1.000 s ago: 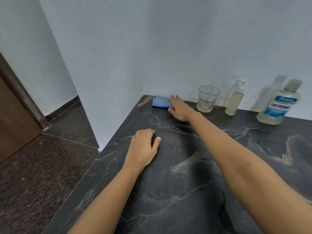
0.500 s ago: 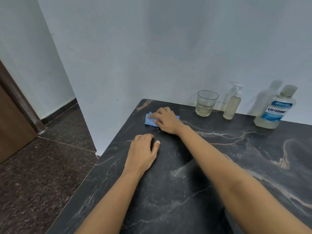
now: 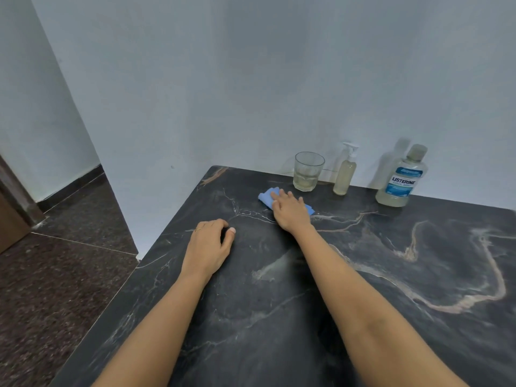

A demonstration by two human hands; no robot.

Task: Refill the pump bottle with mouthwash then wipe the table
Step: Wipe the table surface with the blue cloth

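Note:
My right hand (image 3: 290, 212) presses flat on a blue cloth (image 3: 266, 197) on the dark marble table (image 3: 418, 275), a little in front of the glass. The cloth shows at the fingertips and at the hand's right side; the rest is hidden under the palm. My left hand (image 3: 208, 248) rests palm down on the table near its left edge, fingers curled, holding nothing. Against the back wall stand a small pump bottle (image 3: 345, 174) with pale liquid and a capped Listerine mouthwash bottle (image 3: 400, 180).
A clear glass (image 3: 308, 171) with a little liquid stands left of the pump bottle. The table's left edge drops to a dark speckled floor (image 3: 55, 275). White walls close off the back and left; a brown door frame (image 3: 14, 196) is at far left.
My right hand slid the blue cloth from the back left corner toward me and left, then right toward the glass. The left hand stayed put.

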